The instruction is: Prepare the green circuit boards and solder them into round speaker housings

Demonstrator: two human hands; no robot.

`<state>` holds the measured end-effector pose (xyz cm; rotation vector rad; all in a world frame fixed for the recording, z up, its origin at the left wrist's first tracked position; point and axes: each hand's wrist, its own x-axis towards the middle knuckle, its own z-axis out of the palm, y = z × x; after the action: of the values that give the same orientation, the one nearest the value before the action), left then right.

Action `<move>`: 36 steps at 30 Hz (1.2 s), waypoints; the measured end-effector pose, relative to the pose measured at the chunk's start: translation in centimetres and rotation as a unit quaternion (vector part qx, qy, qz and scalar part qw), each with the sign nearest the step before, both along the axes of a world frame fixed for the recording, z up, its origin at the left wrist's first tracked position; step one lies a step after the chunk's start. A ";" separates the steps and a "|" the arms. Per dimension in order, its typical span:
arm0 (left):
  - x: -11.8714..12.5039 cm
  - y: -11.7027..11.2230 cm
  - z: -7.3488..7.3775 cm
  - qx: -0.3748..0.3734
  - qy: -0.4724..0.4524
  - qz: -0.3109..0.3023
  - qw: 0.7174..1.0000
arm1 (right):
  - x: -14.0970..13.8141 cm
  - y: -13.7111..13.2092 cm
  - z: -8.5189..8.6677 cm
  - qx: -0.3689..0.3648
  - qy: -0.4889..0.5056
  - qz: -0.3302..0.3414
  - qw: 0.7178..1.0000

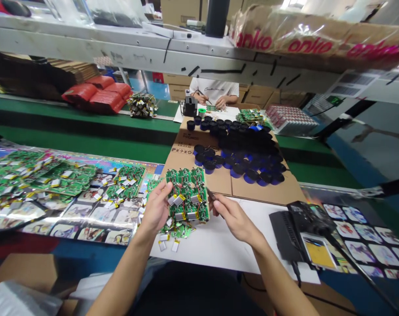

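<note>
My left hand (157,208) grips the left edge of a green circuit board panel (187,192), raised and tilted above the white work surface (215,248). Silver battery cells with yellow ends sit on the panel, among thin red wires. At the panel's right edge, my right hand (231,216) has its fingers closed around a slim dark tool (210,194); its exact kind is unclear. Beneath the panel lie more green boards (181,231). Two loose battery cells (175,245) rest close to the table's front edge.
Many blue-and-black round parts (242,151) stand on a cardboard sheet (183,160) ahead. Piled boards with batteries (64,175) lie left. A black device (285,237) with cables stands right. Across the green belt (137,134), a co-worker (214,90) works. A metal shelf beam (133,55) crosses above.
</note>
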<state>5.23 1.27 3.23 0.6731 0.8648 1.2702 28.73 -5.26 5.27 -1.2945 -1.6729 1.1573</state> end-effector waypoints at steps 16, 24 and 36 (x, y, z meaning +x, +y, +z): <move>0.5 0.2 -2.2 -0.055 0.003 0.037 0.998 | -0.6 -1.6 -2.7 -0.087 0.111 0.028 0.990; -0.3 0.6 -1.5 0.014 0.016 0.026 0.999 | 0.2 -2.9 -3.4 -0.088 0.015 0.013 0.996; -0.6 1.7 -3.1 -0.132 -0.075 0.032 0.988 | -0.5 -1.7 -4.5 -0.241 0.341 0.100 0.903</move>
<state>4.65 2.99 0.17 0.3378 0.9151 1.2203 28.18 -6.98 0.72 -0.8206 -1.0364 1.9620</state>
